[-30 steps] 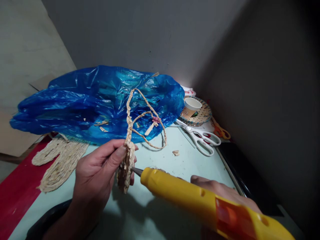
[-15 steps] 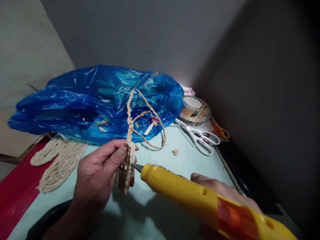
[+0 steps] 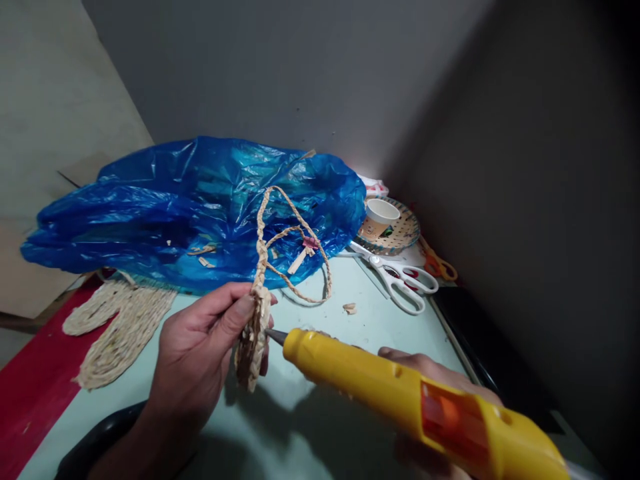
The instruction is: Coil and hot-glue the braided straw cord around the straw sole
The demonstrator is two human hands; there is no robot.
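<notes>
Between the thumb and fingers of my left hand (image 3: 197, 350) is a coiled piece of braided straw (image 3: 254, 340), held edge-on. From its top a loose straw braid (image 3: 261, 230) runs up and loops over to the right, across a blue plastic bag. My right hand (image 3: 435, 370) is wrapped round a yellow hot glue gun (image 3: 360, 373), which hides most of its fingers. The metal nozzle meets or nearly meets the right edge of the coiled piece; I cannot tell whether glue is coming out.
The blue plastic bag (image 3: 150, 207) lies at the back. Flat coiled straw pieces (image 3: 120, 330) rest at the left over a red strip (image 3: 40, 380). To the right are white-handled scissors (image 3: 400, 277), a woven basket (image 3: 407, 233) with a paper cup (image 3: 381, 217), and orange-handled scissors (image 3: 443, 267).
The view has shifted slightly. The glue gun's rear end has come a little left and down, while its nozzle stays at the straw piece's edge. My left hand keeps its hold.
</notes>
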